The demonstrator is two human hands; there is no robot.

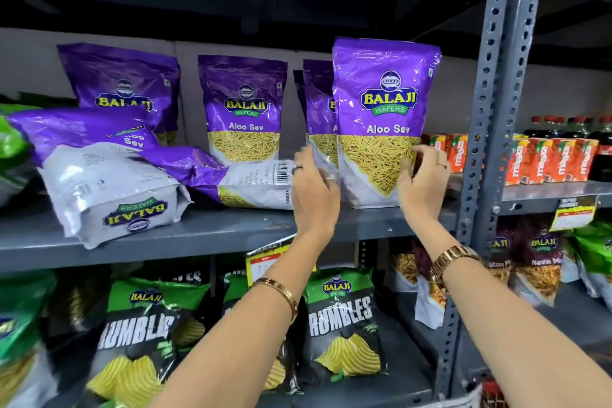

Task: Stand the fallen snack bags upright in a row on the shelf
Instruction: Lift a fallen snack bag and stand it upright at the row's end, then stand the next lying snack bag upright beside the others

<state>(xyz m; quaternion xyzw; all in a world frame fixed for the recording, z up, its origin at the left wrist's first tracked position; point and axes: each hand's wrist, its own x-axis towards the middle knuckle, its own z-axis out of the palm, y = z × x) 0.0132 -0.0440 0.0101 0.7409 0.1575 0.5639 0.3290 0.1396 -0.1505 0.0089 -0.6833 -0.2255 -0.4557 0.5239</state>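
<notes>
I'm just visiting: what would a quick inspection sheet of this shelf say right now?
Surface: grey metal shelf, bare along its front edge.
Job's things: front purple bag stands upright at the right; three more purple bags stand behind. Fallen bag lies bottom-forward at the left, a second fallen bag flat beside it.
Clutter: nothing seen.
Grippers: left hand and right hand flank the front bag's lower corners, fingers touching it.
Cables: nothing seen.
Surroundings: green chip bags below; orange juice cartons on the neighbouring shelf; yellow price tag.
</notes>
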